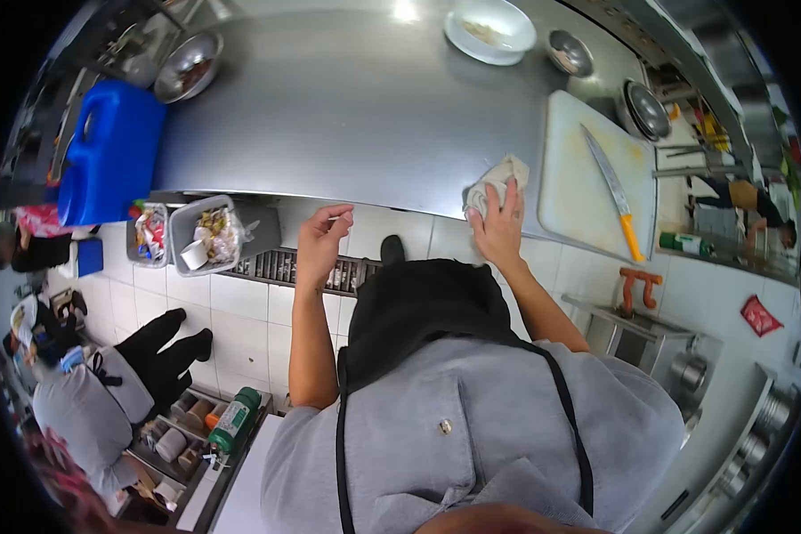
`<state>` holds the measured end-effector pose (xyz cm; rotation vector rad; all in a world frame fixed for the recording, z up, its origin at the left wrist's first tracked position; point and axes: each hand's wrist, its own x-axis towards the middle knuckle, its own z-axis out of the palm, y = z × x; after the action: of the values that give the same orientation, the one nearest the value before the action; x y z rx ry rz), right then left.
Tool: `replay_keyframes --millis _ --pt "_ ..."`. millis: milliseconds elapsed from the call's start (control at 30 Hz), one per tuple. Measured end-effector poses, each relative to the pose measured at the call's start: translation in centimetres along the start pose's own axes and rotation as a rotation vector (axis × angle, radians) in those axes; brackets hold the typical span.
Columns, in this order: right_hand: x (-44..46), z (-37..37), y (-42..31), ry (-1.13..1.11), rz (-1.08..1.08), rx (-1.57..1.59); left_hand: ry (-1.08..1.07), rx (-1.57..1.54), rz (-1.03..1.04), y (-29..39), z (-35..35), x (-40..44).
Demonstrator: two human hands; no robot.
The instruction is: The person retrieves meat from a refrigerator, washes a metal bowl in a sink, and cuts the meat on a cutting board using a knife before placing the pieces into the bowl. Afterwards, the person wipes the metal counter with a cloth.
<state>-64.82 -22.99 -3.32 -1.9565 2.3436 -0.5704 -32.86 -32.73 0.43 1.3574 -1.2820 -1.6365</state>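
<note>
A crumpled off-white cloth (510,169) lies near the front edge of the steel table, just left of the cutting board. My right hand (500,214) is on the cloth, its fingers pressed over it and partly hiding it. My left hand (326,233) hangs in front of the table edge, fingers loosely bent, with nothing visible in them. On the white cutting board (578,178) rests a long knife (610,173) with a yellow handle, its blade pointing away from me.
The steel table (347,107) carries a white bowl (516,27) and metal bowls (570,53) at the back. At left are a blue jug (116,151), a metal bowl (187,71) and a grey bin (182,231) of scraps. Another person (93,418) is at lower left.
</note>
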Motion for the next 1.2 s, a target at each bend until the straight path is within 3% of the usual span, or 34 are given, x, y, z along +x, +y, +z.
replay_keyframes --millis 300,367,433,467,533,567,633,667,733,800,833,967,1000,1067,1100,1200 --pt "16.1 12.0 -16.4 -0.145 -0.402 0.059 0.341 0.023 -0.11 -0.3 -5.7 -3.3" --pt "18.3 14.8 -21.2 -0.111 -0.554 0.056 0.397 -0.032 -0.039 -0.2 -6.2 -0.9" --pt "18.5 13.4 -25.6 -0.248 -0.722 -0.02 0.528 0.116 0.225 -1.0 -7.4 2.3" --pt "17.7 14.1 -26.6 -0.247 -0.794 0.05 0.614 0.262 0.386 -1.6 -8.2 3.6" --pt "16.8 15.6 -25.6 -0.247 -0.892 0.269 0.682 0.408 0.41 0.0 -7.8 3.9" --pt "15.9 15.2 -24.5 -0.263 -0.925 0.441 0.661 0.514 0.449 -0.9 -8.9 4.5" --pt "14.3 12.2 -20.9 -0.292 -1.008 0.404 0.549 0.727 0.424 -1.1 -8.5 4.5" --pt "14.0 10.1 -18.7 -0.269 -0.966 0.39 0.417 0.625 0.494 -0.3 -6.6 4.3" --pt "13.0 5.9 -14.7 -0.538 -0.221 0.976 0.244 0.526 0.558 2.1 -0.3 3.4" --pt "12.6 3.1 -11.4 -0.417 -0.111 1.011 -0.112 -0.038 0.385 4.6 6.1 2.5" --pt "12.6 2.1 -9.4 -0.324 -0.033 1.04 -0.09 0.079 0.427 4.3 7.6 3.9" --pt "11.8 -0.5 -2.0 -0.111 0.003 1.132 -0.042 0.472 0.359 5.0 13.8 8.5" --pt "11.3 -1.9 -0.1 -0.026 -0.001 0.996 0.009 0.632 0.379 6.0 15.6 8.7" --pt "8.4 -5.0 3.5 0.125 -0.038 0.721 -0.074 0.733 0.677 4.2 17.2 10.0" --pt "7.1 -6.7 5.3 0.203 -0.073 0.581 -0.014 0.737 0.693 4.0 18.7 8.3" --pt "0.5 -9.4 8.7 0.116 -0.072 0.656 0.143 0.661 0.614 2.5 22.3 0.9"
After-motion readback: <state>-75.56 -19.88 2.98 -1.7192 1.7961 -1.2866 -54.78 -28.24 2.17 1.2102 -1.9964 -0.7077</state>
